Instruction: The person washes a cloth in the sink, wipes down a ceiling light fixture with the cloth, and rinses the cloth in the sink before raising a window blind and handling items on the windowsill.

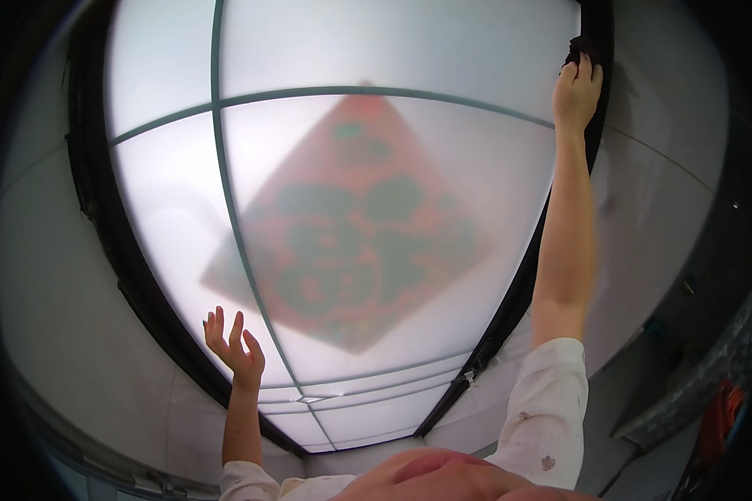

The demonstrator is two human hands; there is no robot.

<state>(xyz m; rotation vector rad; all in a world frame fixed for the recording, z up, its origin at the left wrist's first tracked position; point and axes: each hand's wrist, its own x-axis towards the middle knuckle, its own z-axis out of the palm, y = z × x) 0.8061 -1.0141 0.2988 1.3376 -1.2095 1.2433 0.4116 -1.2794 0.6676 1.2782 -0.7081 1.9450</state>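
A frosted glass panel (401, 150) with thin grey-green bars fills the middle of the view, set in a dark frame (592, 147). High on the right, my right hand (576, 91) holds a dark, crumpled cloth (579, 47) against the frame's inner edge. My left hand (235, 344) is raised at the lower left with its fingers apart and nothing in it. It is in front of the glass; whether the fingertips touch the pane, I cannot tell. Through the frosted pane, a blurred red diamond-shaped decoration (357, 232) with greenish patterns shows behind the bars.
A pale tiled wall (50, 250) flanks the frame on the left, another wall (658, 138) on the right. At the lower right are an orange-red item (720, 407) and a grey speckled surface (683, 388), both partly in the dark.
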